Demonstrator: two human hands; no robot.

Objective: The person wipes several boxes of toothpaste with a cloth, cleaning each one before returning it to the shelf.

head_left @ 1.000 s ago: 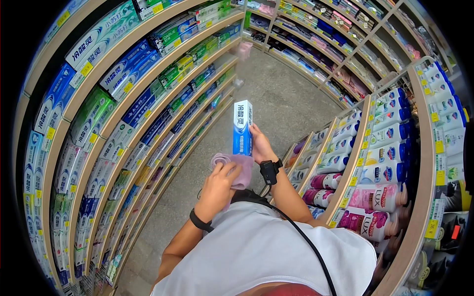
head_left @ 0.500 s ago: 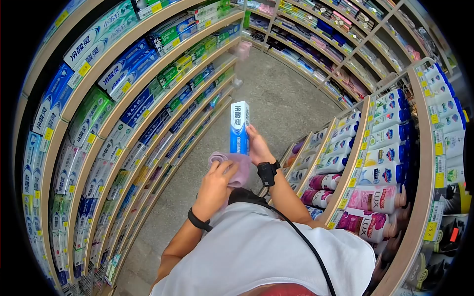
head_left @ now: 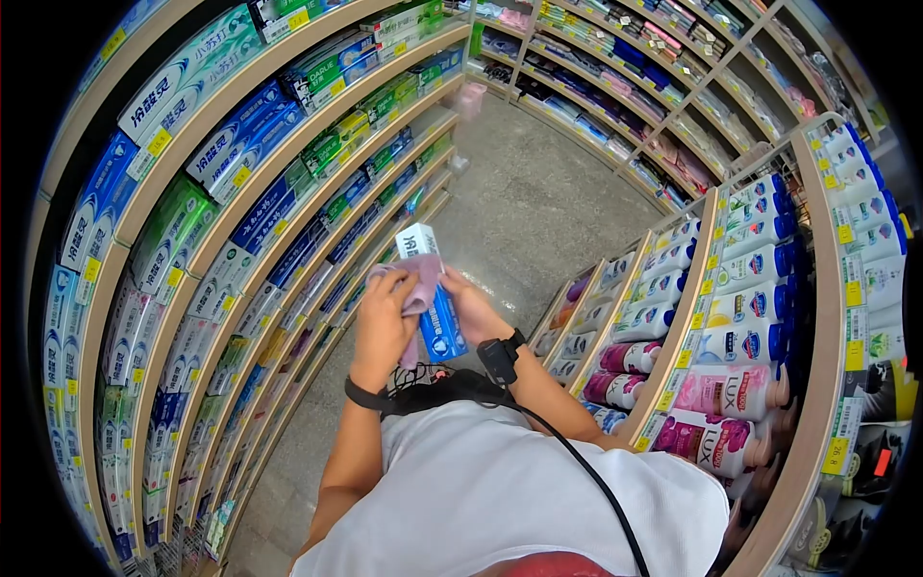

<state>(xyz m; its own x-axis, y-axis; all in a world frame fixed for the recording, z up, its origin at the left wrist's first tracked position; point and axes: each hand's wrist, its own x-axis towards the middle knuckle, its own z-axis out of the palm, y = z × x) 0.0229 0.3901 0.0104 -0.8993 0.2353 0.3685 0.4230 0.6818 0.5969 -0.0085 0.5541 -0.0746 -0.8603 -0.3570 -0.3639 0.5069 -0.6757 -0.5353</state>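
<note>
Right hand: box reading 冷酸; left hand: cloth.

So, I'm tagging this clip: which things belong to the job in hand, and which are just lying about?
In the job:
purple cloth in left fingers
blue-and-white box in right fingers

Just about:
shelved boxes, left
shelved bottles, right

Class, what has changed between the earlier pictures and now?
The box has shifted left and tilted, its lower end now uncovered. The left hand has moved the cloth up and left, against the box's upper half. The right hand has shifted left, still holding the box. The shelves look unchanged.
</note>
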